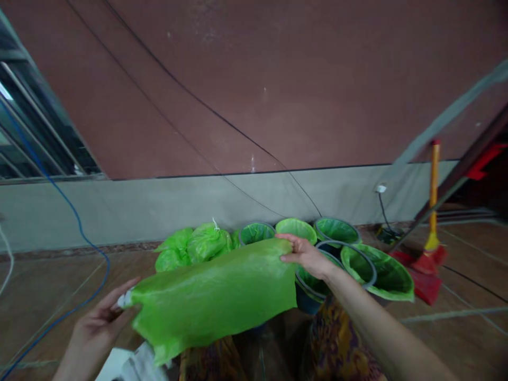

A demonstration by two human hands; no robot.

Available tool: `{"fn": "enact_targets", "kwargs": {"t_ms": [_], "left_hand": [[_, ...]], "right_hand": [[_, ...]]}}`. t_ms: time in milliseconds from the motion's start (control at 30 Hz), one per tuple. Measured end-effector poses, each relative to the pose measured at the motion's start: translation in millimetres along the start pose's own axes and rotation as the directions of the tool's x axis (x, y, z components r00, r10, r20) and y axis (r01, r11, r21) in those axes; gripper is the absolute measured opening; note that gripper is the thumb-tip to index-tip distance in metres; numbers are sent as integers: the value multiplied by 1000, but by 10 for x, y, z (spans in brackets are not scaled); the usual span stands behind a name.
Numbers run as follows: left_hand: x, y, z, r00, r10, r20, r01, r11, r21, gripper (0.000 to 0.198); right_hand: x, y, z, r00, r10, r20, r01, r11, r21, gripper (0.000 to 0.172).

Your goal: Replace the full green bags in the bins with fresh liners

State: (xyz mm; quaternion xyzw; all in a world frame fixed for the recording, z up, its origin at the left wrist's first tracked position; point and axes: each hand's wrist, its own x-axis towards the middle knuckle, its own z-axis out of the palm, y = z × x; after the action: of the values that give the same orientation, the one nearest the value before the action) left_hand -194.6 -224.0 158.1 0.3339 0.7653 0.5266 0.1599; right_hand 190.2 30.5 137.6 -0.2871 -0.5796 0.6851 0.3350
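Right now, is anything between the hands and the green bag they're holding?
Nothing visible blocks the right hand, which holds one end of the green bag. By the left hand, a white piece shows at the bag's other end.

Free room above bag, bins beyond

Barred metal-framed window is cut by left edge. White crumpled object — blurred, cropped below, partly behind bright-green plastic sheet.

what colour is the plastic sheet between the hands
The plastic sheet is bright green; head view shows it.
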Motion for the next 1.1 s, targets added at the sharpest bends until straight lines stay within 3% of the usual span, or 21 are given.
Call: {"fn": "enact_targets", "kwargs": {"t_ms": [100,200,300,367,467,567,667,767,867,1000,1100], "left_hand": [[137,7,-63,985,167,50,-175,934,312,47],[165,35,-72,950,300,81,-288,750,596,29],[118,112,-53,908,412,82,-341,610,716,34],[86,171,-47,874,485,45,-367,595,715,37],[56,243,-51,853,521,-16,-424,711,561,29],[28,300,-36,905,422,-44,-403,888,220,20],[-3,367,20,937,340,-82,-340,940,21,20],[-25,453,99,929,318,-188,-270,932,241,18],[-27,517,173,930,264,-257,-107,861,496,17],[60,464,244,969,209,-130,-86,782,618,17],[170,369,302,992,121,-37,-56,681,730,11]], "right_hand": [[-41,-84,-74,998,-62,-25,49,930,-364,66],[-122,-158,-97,975,-220,-42,109,633,-766,47],[-209,-215,-112,958,-285,18,127,372,-920,21],[-255,-243,-152,956,-291,43,140,320,-937,18],[-318,-289,-243,931,-365,19,177,407,-896,17],[-386,-337,-292,908,-412,-70,237,645,-726,10],[-429,-347,-235,922,-359,-145,265,859,-437,22],[-385,-282,-120,925,-297,-238,246,943,-223,31],[-235,-118,-59,915,-258,-310,210,961,-180,36],[21,292,-97,928,-166,-334,74,959,-273,41],[151,668,-122,929,45,-368,-119,977,-179,40]]}}
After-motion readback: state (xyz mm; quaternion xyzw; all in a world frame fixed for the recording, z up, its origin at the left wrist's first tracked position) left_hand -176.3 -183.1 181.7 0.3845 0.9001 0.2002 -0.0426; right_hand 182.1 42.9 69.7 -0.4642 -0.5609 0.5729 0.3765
